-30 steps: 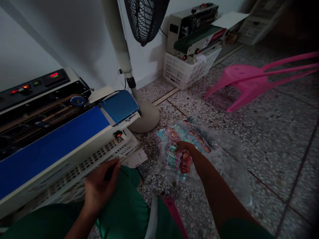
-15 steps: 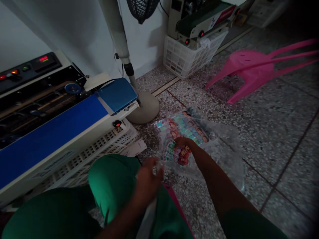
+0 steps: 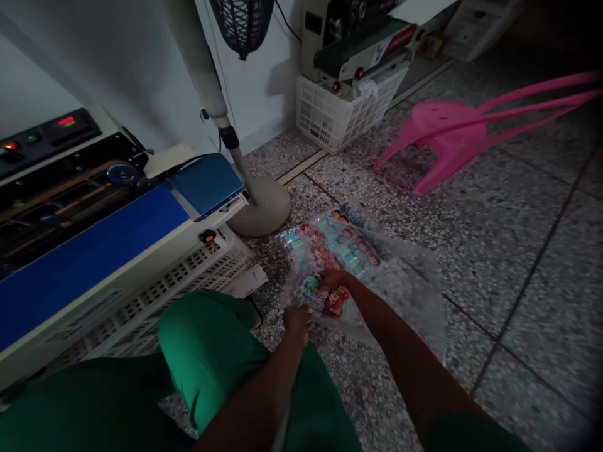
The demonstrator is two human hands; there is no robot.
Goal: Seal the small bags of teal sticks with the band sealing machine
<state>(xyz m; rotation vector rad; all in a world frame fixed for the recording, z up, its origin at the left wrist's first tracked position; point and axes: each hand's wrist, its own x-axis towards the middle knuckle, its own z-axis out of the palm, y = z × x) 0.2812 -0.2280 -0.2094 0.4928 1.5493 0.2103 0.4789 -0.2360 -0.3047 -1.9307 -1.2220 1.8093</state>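
A large clear plastic bag (image 3: pixel 405 295) lies flat on the floor before me. Rows of shiny packets (image 3: pixel 348 242) printed with cartoon doll figures show in its upper left part. My right hand (image 3: pixel 333 278) reaches in over the bag, its fingers closed on a fanned bunch of doll-printed packets (image 3: pixel 332 301) with red-haired figures. Close by, at the bag's near edge, my left hand (image 3: pixel 298 321) is closed on the plastic. Its fingertips are partly hidden.
On the left stands a belt sealing machine (image 3: pixel 94 251) above a white crate (image 3: pixel 221 263). Behind it rises a fan stand with a round base (image 3: pixel 264 210). Another machine (image 3: pixel 362 50) rests on a white basket (image 3: pixel 348 113). A pink plastic chair (image 3: pixel 447 125) is at right.
My left hand has moved forward and right to the bag's near edge and is no longer blurred. The right hand stays at the packets. The whole view has shifted slightly.
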